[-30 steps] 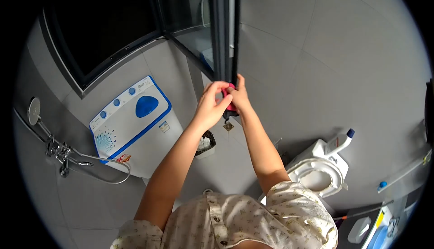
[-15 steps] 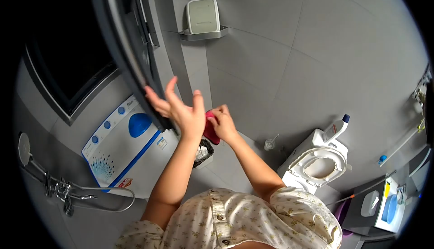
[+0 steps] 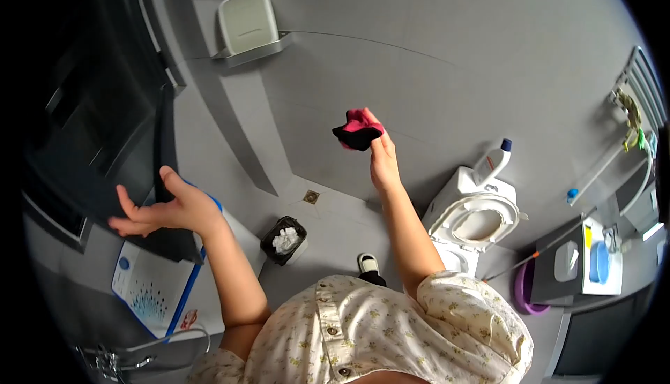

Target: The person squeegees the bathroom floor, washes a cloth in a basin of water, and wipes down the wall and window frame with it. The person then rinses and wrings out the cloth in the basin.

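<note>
My right hand (image 3: 384,157) is raised in front of the grey wall, its fingers closed on a crumpled red and black cloth (image 3: 359,130). On the left, my left hand (image 3: 171,209) is held out with its fingers spread and nothing in it. It overlaps the lower part of a dark-framed window panel (image 3: 115,122), which is swung out from the wall on that side. Beneath that hand and panel stands a white and blue twin-tub washing machine (image 3: 150,297), partly covered by them.
A bin (image 3: 299,250) with a black liner holds crumpled white tissue. To the right stands a toilet (image 3: 453,209) with a cleaner bottle (image 3: 494,166) on its tank. A corner shelf (image 3: 255,52) carries a square white container (image 3: 248,23). Shower fittings (image 3: 105,364) are at lower left.
The window panel has swung left, back toward its frame. My left hand has moved left and down with it. My right hand has lifted the cloth up and right, away from the left hand.
</note>
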Demonstrator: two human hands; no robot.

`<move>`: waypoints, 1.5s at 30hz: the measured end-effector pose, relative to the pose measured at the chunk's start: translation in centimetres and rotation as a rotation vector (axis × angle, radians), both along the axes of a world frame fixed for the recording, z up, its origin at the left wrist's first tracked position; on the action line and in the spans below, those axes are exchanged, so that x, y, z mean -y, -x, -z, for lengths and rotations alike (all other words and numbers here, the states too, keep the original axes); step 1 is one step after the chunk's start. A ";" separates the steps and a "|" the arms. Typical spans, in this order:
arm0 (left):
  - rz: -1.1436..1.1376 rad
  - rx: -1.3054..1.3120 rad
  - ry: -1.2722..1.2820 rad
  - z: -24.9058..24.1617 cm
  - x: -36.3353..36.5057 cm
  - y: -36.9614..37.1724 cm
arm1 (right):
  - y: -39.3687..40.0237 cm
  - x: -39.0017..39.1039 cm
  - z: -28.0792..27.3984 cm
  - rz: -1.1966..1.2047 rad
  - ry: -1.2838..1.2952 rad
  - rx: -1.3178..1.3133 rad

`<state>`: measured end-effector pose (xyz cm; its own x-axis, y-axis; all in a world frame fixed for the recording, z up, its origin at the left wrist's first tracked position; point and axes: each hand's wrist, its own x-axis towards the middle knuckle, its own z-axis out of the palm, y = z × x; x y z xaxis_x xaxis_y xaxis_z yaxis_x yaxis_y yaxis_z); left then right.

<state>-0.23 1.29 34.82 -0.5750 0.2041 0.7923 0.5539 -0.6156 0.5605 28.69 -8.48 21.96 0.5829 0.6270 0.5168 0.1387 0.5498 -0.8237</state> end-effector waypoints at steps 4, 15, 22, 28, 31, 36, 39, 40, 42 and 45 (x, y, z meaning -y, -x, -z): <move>0.275 -0.389 -0.124 0.6 0.6 -8.8 | -5.5 2.0 -2.1 0.323 0.010 0.370; 1.047 -0.718 0.191 3.4 -0.6 -34.4 | -36.0 10.9 -4.7 1.323 0.023 0.766; 1.226 -0.853 0.170 5.2 -2.0 -43.6 | -50.6 17.8 -3.9 2.004 0.129 0.584; 1.379 -0.829 0.367 7.0 -4.2 -46.4 | -46.3 7.8 -1.8 1.861 0.293 0.543; 1.411 -0.886 0.358 6.4 -3.9 -46.8 | -41.2 -2.6 5.9 1.510 0.400 0.866; 1.494 -0.983 0.285 6.7 -4.2 -46.8 | -35.8 -9.2 12.4 0.711 0.728 1.626; 1.529 -0.987 0.302 6.7 -4.3 -47.1 | -36.6 -8.1 11.8 0.817 0.543 1.648; 1.507 -1.014 0.305 6.7 -4.3 -47.2 | -37.1 -6.3 10.8 0.832 0.534 1.493; 1.543 -1.020 0.336 7.3 -4.2 -47.7 | -38.7 -1.7 10.8 1.109 0.748 1.168; 1.609 -1.040 0.407 7.3 -3.1 -48.3 | -43.7 5.1 10.6 1.837 0.721 0.768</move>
<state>48.10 4.36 27.54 0.8834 0.2027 0.4225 -0.1437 -0.7410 0.6559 72.35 -13.60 11.34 0.4543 -0.1259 0.8819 0.3483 -0.8861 -0.3059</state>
